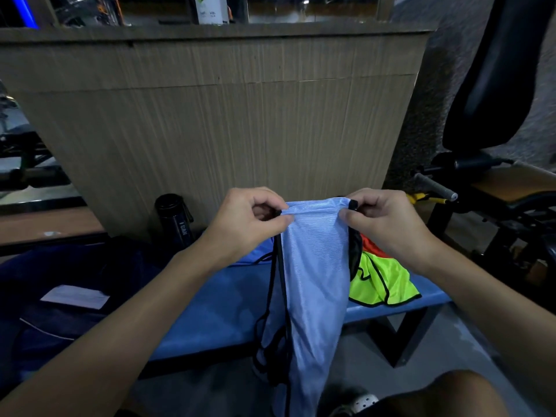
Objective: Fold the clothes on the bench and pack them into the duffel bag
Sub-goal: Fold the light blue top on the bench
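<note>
The folding step was in hand. The left hand [249, 224] and the right hand [388, 224] each pinched one top corner of a pale blue mesh vest [313, 281], thumb pressed against curled fingers [266, 200], and held it up in the air above the bench [216, 311]. The top edge ran taut between the two sets of fingers. The rest hung straight down below them, past the front edge of the bench towards the floor, with black trim and loose black straps trailing under the left fingers.

The next move probably called for laying the vest flat on the bench or bringing the two corners together to halve it, with the dangling straps tucked in so they did not snag.

Below and to the right of the right fingers, a yellow-green vest [382, 281] and an orange one [371, 246] lay unfolded near the bench's right end, the yellow-green one spilling over its front edge. Far to the left of the left fingers lay the dark blue duffel bag [75, 266]; whether its mouth was open could not be told. A black bottle [174, 221] stood beyond the left fingers against a wooden panel [225, 130] that closed off the far side. The bare bench between the bag and the hanging vest looked like the best room for folding.
</note>
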`<state>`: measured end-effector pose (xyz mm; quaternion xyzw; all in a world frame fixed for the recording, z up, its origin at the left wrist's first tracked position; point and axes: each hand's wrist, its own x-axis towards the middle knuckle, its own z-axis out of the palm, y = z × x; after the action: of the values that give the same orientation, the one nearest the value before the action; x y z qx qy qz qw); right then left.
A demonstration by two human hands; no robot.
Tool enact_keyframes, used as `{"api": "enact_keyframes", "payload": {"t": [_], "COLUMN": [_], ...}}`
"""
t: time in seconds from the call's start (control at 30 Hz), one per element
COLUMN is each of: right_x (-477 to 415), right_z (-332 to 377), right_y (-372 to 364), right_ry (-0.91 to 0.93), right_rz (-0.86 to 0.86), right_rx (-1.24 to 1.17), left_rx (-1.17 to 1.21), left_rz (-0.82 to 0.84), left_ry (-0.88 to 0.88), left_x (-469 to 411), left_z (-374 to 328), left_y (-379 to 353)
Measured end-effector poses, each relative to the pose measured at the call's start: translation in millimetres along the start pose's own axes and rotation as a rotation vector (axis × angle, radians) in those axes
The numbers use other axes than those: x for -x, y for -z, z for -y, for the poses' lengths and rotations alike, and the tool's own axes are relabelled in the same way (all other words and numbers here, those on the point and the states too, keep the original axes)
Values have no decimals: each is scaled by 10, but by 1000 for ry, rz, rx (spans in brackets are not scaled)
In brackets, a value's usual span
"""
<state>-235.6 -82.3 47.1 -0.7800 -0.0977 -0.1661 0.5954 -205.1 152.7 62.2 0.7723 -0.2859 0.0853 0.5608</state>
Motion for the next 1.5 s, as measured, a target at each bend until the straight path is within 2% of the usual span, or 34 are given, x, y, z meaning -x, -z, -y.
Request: {"api": "enact_keyframes", "payload": {"t": [0.1,0.23,0.37,0.6,0.87,1.07,1.2,1.5], "right_x": [14,68,82,109,102,91,68,6], "right_z": [40,70,7,-1,13,47,91,141], "right_y": [22,40,54,34,-45,-36,-42,40], "right_ry": [8,131,99,33,131,150,137,102], "right_rz": [63,98,111,262,171,67,32,73], "right_rx": [-31,28,38,141,233,-25,-93,40], "left_rx": [57,79,108,160,192,205,240,287], "left_rz": [-24,-17,-20,-13,-33,-67,-55,-24], "left_ry": [13,18,47,64,97,114,127,119], "left_x": [-9,-17,-42,-57,-60,-65,-75,-60], "left_z": [1,-36,-47,-81,-137,-110,-112,-114], "left_y": [-18,-36,-27,-38,14,65,84,63]}}
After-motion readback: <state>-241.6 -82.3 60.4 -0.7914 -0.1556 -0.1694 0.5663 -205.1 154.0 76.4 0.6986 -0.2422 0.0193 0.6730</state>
